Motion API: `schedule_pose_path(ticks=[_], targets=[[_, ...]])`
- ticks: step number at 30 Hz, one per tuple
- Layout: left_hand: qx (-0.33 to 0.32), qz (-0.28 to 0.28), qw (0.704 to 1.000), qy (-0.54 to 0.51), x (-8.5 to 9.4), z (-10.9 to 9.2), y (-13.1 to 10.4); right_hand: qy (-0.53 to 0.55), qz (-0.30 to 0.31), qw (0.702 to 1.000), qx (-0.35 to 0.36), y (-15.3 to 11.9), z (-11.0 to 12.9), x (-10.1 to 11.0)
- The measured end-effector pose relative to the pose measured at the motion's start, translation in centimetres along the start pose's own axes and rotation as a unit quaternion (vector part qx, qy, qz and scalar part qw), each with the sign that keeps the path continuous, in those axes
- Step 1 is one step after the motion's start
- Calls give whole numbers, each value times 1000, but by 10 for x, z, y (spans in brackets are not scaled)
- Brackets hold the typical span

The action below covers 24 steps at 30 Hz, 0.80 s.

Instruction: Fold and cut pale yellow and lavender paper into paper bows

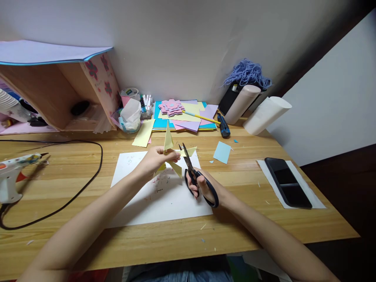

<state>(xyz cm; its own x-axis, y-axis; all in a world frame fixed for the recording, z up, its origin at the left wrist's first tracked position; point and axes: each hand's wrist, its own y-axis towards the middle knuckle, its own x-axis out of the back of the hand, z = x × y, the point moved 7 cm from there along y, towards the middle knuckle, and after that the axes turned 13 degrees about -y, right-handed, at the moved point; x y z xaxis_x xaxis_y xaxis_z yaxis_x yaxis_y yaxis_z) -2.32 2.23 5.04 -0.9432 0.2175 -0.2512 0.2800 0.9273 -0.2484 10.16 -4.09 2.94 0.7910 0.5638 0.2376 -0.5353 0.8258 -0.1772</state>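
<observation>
A yellow paper shape [168, 140] is pinched in the left hand [160, 159] above a white sheet [173, 209], which is partly hidden by both hands. Scissors [190, 166] are gripped in the right hand [204, 186], their blades narrowly parted across the shape's right-hand point. The sheet is flanked by a glue gun [13, 174], a light-blue square [222, 152] and a phone [288, 183]; behind it, stacked coloured papers [192, 106] are topped by a pink flower [171, 107].
</observation>
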Motion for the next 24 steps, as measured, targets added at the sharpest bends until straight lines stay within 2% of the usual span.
schedule_pose_path(ticks=[6, 10, 17, 21, 24], targets=[[2, 4, 1000, -7, 0, 0, 0, -26, -5, 999, 23, -1, -3, 2], [6, 2, 1000, -7, 0, 0, 0, -45, -8, 999, 11, -2, -5, 4], [-4, 1, 1000, -11, 1, -1, 1, -39, 11, 999, 30, -3, 5, 3], [-29, -30, 998, -37, 8, -8, 3, -67, 42, 996, 42, -7, 7, 7], [-48, -58, 996, -55, 16, -13, 5, -93, 53, 994, 13, -8, 0, 13]])
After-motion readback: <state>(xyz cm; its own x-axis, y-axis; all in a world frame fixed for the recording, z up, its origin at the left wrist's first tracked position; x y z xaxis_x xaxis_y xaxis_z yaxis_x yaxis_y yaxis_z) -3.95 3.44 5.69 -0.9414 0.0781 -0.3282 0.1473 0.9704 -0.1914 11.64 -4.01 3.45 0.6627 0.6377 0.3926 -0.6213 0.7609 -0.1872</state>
